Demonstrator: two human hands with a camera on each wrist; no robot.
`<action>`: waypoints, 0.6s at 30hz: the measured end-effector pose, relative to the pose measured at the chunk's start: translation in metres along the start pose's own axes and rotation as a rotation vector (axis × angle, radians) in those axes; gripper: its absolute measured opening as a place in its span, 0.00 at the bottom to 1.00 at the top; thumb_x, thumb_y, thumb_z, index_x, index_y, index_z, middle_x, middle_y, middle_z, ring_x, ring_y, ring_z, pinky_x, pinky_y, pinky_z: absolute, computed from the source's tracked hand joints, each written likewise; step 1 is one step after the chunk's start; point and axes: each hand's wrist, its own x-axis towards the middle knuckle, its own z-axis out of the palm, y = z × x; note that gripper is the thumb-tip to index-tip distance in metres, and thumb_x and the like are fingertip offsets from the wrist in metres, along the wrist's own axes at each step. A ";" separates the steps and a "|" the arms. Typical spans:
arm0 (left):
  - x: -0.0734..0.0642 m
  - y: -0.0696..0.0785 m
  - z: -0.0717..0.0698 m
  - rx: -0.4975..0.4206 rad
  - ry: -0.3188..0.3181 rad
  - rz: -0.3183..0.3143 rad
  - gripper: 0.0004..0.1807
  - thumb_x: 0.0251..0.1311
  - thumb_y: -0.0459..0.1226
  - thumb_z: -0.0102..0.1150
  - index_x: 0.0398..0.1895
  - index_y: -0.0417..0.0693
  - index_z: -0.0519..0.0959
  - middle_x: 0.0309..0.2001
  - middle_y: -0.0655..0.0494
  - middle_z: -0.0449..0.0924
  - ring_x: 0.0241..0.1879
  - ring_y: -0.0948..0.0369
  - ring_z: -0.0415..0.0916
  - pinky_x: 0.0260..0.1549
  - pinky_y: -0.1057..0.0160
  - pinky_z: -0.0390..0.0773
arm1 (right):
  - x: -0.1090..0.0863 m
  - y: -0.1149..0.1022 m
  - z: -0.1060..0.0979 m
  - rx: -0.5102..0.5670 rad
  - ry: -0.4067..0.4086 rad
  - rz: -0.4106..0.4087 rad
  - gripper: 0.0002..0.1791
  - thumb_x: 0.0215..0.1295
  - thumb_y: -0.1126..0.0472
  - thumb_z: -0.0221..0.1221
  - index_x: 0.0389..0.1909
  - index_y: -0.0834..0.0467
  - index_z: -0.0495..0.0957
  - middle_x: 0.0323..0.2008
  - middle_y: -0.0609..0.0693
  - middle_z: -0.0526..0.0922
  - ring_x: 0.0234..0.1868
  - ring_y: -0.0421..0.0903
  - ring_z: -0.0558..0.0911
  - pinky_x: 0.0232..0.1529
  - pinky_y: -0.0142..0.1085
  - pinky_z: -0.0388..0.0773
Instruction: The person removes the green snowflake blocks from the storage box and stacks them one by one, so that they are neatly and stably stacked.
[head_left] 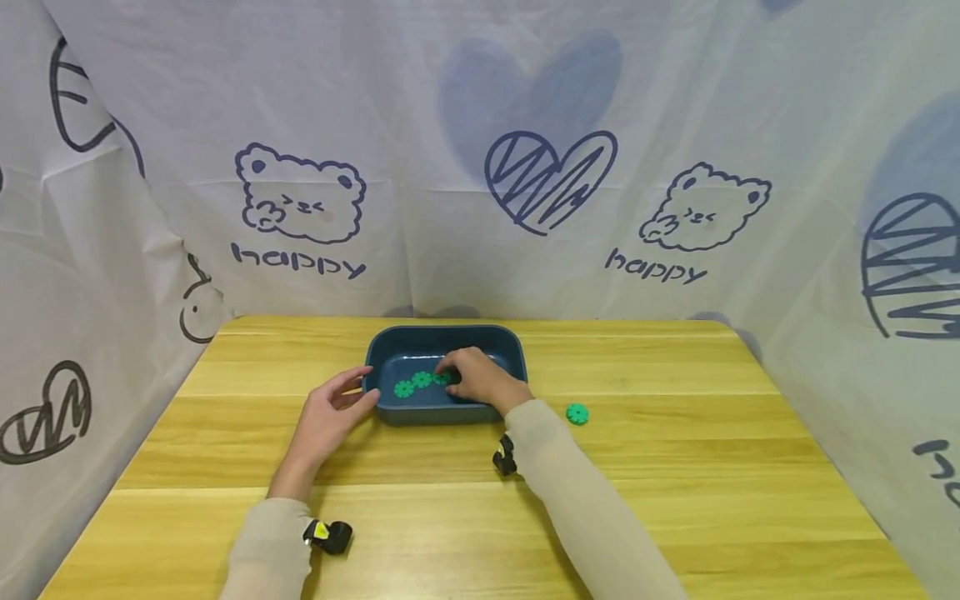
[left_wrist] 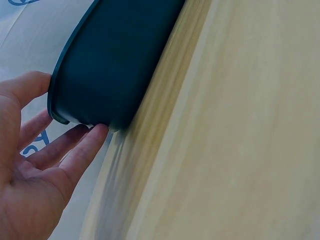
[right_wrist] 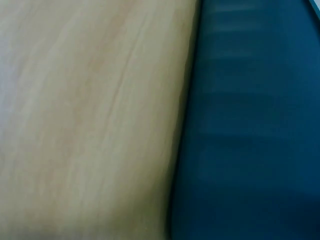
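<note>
A dark blue rectangular bin (head_left: 431, 414) stands on the table. Fingertips of my left hand (head_left: 330, 417) touch its left end, the thumb at the front corner and the fingers near the rim. In the left wrist view the left hand (left_wrist: 42, 170) has its fingers nearly straight against the bin's end wall (left_wrist: 110, 65). My right hand (head_left: 480, 379) reaches inside the bin and pinches a green notched disc (head_left: 442, 378), partly hidden by the fingers. Two more such discs, a left one (head_left: 404, 389) and a middle one (head_left: 422, 380), lie on the bin's floor.
Another green notched disc (head_left: 577, 414) lies on the wooden table (head_left: 675, 483), right of the bin. Behind the table hangs a white printed cloth (head_left: 450, 275). The right wrist view shows the bin's outer side (right_wrist: 245, 150) and no hand.
</note>
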 end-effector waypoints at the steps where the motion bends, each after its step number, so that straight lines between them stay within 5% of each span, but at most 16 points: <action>1: 0.000 0.000 0.000 0.001 0.000 -0.001 0.31 0.71 0.50 0.62 0.73 0.50 0.72 0.72 0.41 0.73 0.66 0.44 0.77 0.64 0.57 0.81 | 0.000 0.000 0.000 0.002 0.002 -0.002 0.17 0.67 0.68 0.67 0.56 0.61 0.85 0.57 0.57 0.87 0.59 0.53 0.84 0.62 0.45 0.82; 18: 0.001 -0.002 0.001 -0.014 0.003 0.007 0.31 0.71 0.48 0.63 0.72 0.47 0.72 0.72 0.41 0.73 0.66 0.43 0.77 0.62 0.61 0.81 | -0.004 0.000 -0.001 0.054 -0.002 0.004 0.15 0.63 0.72 0.68 0.50 0.60 0.87 0.50 0.55 0.83 0.52 0.52 0.84 0.55 0.42 0.85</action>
